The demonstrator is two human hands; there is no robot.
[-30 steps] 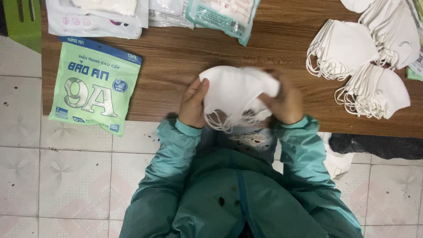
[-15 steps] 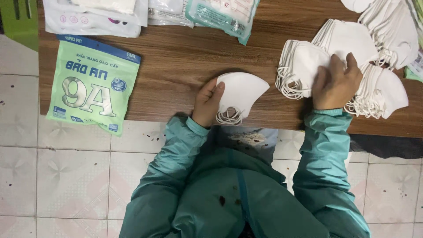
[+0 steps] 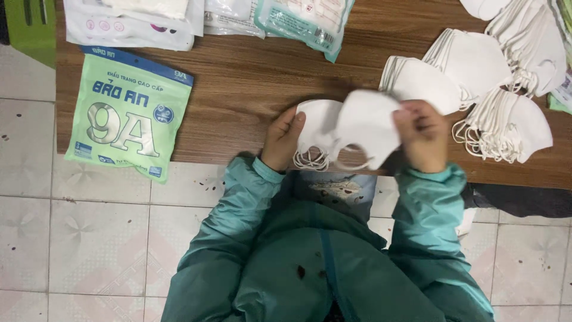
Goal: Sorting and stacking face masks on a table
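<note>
Head view shows my two hands close together at the near edge of the table (image 3: 250,89). My left hand (image 3: 283,138) holds a small stack of white masks (image 3: 316,128) by its left side, with my thumb on top and my fingers curled under. Ear loops (image 3: 310,160) hang off the stack toward me, at 6 o'clock. My right hand (image 3: 424,142) pinches one more mask (image 3: 368,132) by its right edge. That mask looks a bit blurry. It lies at 3 o'clock from the stack and covers part of it. Its long side runs left to right, from one hand to the other. My right hand is the nearer one to it, since it grips it. Both hands are closed on masks, not open.

More mask piles (image 3: 471,65) lie at 1 o'clock from my right hand, quite near. A green bag (image 3: 128,113) lies at 9 o'clock from my left hand, well apart, with its low end off the table edge.
</note>
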